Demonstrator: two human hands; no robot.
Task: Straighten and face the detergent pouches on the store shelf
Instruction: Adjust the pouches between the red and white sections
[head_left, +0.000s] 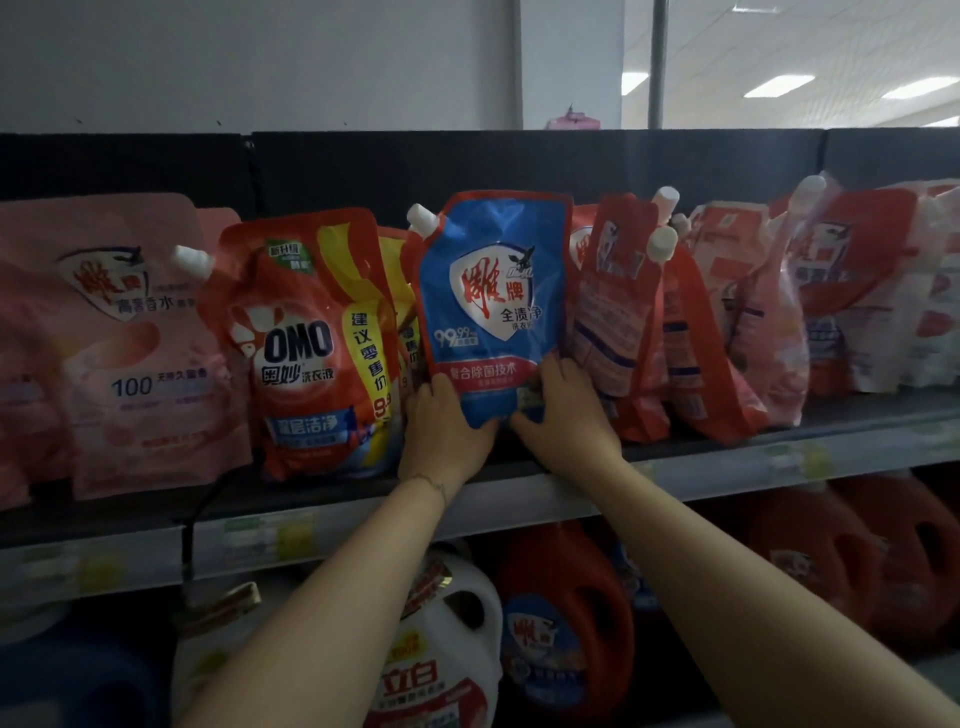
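A blue detergent pouch (491, 296) with a white spout cap stands upright, front facing me, at the middle of the top shelf (519, 499). My left hand (441, 431) grips its lower left corner. My right hand (563, 410) holds its lower right edge. To its left stands a red OMO pouch (306, 353), front out, with another behind it. Further left are pink pouches (130, 353). To the right, several red and pink pouches (691, 332) lean crookedly, some showing their backs or sides.
The shelf's front rail carries price labels (270, 535). On the lower shelf stand detergent jugs: a white one (441, 649), a red one (566, 623) and more red ones (852, 566) to the right. A black back panel (363, 171) rises behind the pouches.
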